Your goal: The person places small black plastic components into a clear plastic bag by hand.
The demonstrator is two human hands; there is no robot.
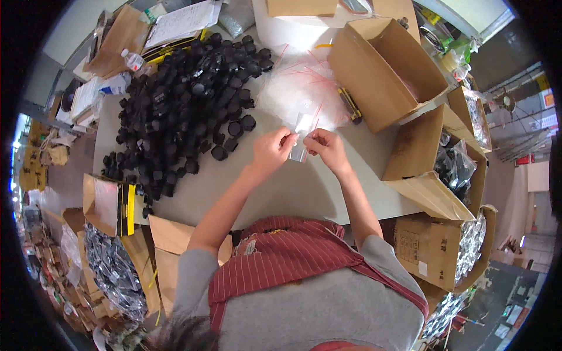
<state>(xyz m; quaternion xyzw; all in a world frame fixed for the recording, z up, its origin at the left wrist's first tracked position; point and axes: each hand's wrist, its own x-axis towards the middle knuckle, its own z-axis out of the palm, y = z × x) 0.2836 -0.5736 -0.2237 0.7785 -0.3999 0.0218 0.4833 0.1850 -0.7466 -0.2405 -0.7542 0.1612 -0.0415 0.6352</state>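
Around 2 hands (270, 152), black parts (181, 105) left, clear bags (304, 88) ahead, boxes (372, 79) right

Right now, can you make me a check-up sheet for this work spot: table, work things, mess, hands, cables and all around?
Surface: grey table, with a heap of black parts on its left.
Job's things: small see-through bag; loose see-through bags with red lines, just beyond.
Clutter: yellow-and-black stick-like thing beside an open cardboard box; papers at far left.
Hands: left hand and right hand both pinch the small bag.
Cables: nothing seen.
Surroundings: boxes of shiny things, lower left and lower right.
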